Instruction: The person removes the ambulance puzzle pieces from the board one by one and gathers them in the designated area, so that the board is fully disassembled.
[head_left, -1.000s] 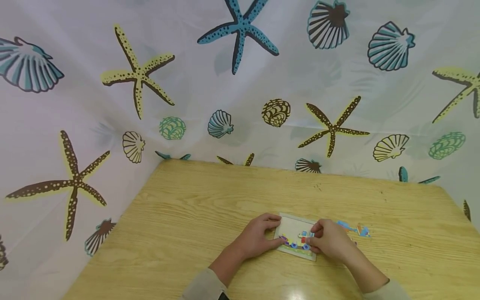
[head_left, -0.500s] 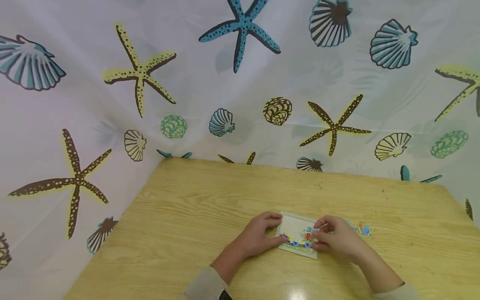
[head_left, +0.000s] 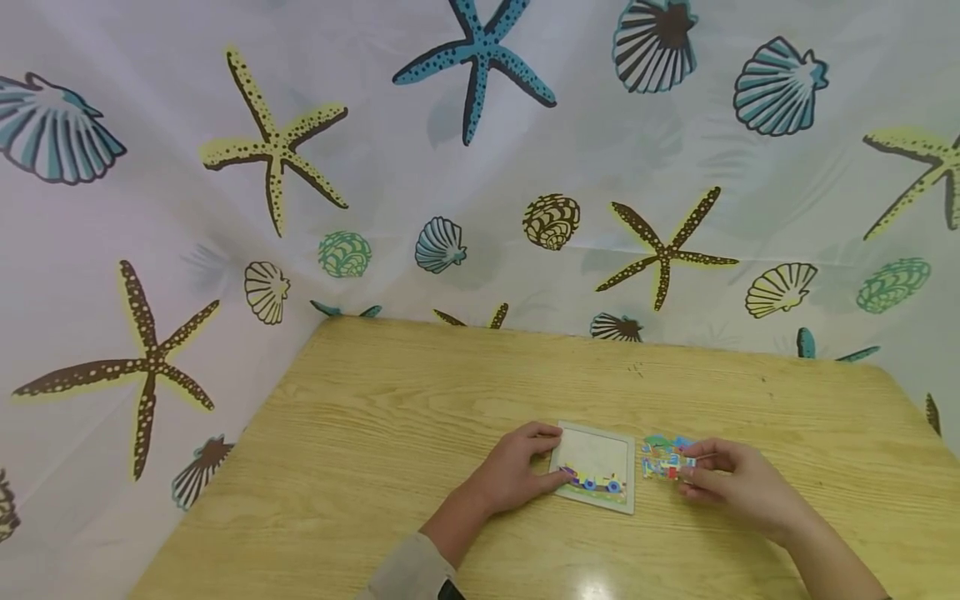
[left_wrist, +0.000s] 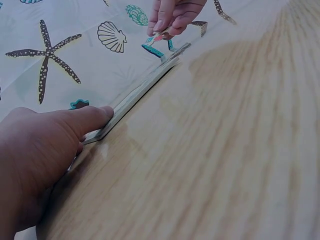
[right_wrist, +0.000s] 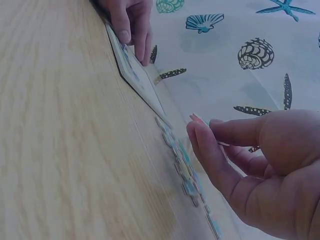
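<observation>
A small square puzzle tray (head_left: 597, 448) with a pale raised rim lies on the table. Along its lower edge sit joined jigsaw pieces (head_left: 600, 485) picturing a blue-wheeled vehicle. My left hand (head_left: 517, 471) holds the tray's left side, thumb over the lower corner and fingers at the upper one. To the right of the tray, my right hand (head_left: 738, 487) pinches a jigsaw piece (head_left: 672, 470) with red and blue print between thumb and fingertips. In the right wrist view that piece (right_wrist: 196, 119) is mostly covered by the fingers, raised over the table.
Several loose jigsaw pieces (head_left: 658, 441) lie flat just right of the tray, partly behind the right hand. The wood-grain table (head_left: 420, 392) ends at a white curtain (head_left: 495, 192) printed with starfish and shells, which stands behind and to the left.
My right hand has lifted the red-and-blue piece away from the tray and carried it right, over the loose pieces. The left hand stays on the tray.
</observation>
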